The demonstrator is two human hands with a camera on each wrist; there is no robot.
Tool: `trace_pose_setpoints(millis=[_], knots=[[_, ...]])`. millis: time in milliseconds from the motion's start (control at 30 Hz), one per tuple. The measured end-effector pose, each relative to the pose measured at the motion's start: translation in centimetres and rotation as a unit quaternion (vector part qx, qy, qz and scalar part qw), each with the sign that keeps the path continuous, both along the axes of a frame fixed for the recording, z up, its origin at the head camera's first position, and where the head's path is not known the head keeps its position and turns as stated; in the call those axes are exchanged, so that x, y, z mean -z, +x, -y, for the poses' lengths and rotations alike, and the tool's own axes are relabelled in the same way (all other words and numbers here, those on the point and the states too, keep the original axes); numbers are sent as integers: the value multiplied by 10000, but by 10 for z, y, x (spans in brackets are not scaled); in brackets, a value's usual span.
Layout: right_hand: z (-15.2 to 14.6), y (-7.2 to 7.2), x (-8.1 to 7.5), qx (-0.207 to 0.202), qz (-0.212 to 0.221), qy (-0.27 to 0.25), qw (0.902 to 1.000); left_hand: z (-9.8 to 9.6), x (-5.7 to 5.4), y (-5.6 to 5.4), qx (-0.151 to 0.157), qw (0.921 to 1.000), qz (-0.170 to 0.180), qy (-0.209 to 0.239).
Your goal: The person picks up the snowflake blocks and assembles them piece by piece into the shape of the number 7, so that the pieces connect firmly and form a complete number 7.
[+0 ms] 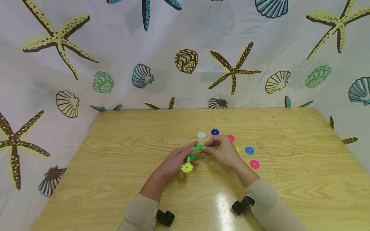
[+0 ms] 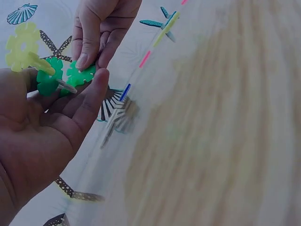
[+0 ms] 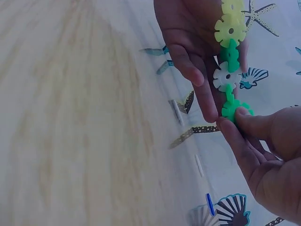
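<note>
A chain of small notched plastic discs, the interlocking snowflake kind, hangs between both hands. It runs from a yellow disc (image 1: 187,167) through a second yellow one, a green disc (image 2: 46,84) and a white disc (image 3: 220,81) to green ones at the far end. My left hand (image 1: 173,162) holds the chain along its palm and fingers, the thumb partly hidden by the discs. With thumb and index finger my right hand (image 1: 225,152) pinches the end green disc (image 3: 230,112), close to the left fingertips.
Loose discs lie beyond and right of the hands on the wooden table (image 1: 121,144): white (image 1: 201,135), dark blue (image 1: 215,132), pink (image 1: 231,137), light blue (image 1: 249,150), another pink (image 1: 254,164), and a yellow one mostly behind the right hand. A shell-patterned cloth (image 1: 162,48) stands behind the table.
</note>
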State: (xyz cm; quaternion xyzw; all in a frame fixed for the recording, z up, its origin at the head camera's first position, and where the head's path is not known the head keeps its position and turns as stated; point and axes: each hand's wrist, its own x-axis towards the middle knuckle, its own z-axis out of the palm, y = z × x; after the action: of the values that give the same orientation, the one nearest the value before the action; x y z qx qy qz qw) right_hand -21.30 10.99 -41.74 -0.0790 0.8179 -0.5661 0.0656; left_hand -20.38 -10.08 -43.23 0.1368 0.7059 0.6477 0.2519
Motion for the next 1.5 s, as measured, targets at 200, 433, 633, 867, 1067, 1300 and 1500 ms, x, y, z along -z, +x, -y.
trace_pose_setpoints(millis=[200,433,633,867,1067,1300,1500], knots=[[0,0,1,36,-51,-61,10000,-2,0,-1,180,9998,-25,33],[-1,-1,-1,-132,240,-590,9979,1,-2,0,70,9998,31,156],[-4,-3,4,-180,289,-565,9978,-4,0,0,111,9975,121,692],[-1,-3,5,-186,76,-530,9984,-8,2,-1,97,9897,511,1336],[3,-1,3,-238,152,-520,9983,-6,1,-4,-362,9908,537,1186],[4,-2,5,-161,380,-606,9973,4,-2,-8,-760,9880,654,1175],[5,-10,4,-392,499,-511,9967,9,-6,-9,-1010,9821,943,1281]])
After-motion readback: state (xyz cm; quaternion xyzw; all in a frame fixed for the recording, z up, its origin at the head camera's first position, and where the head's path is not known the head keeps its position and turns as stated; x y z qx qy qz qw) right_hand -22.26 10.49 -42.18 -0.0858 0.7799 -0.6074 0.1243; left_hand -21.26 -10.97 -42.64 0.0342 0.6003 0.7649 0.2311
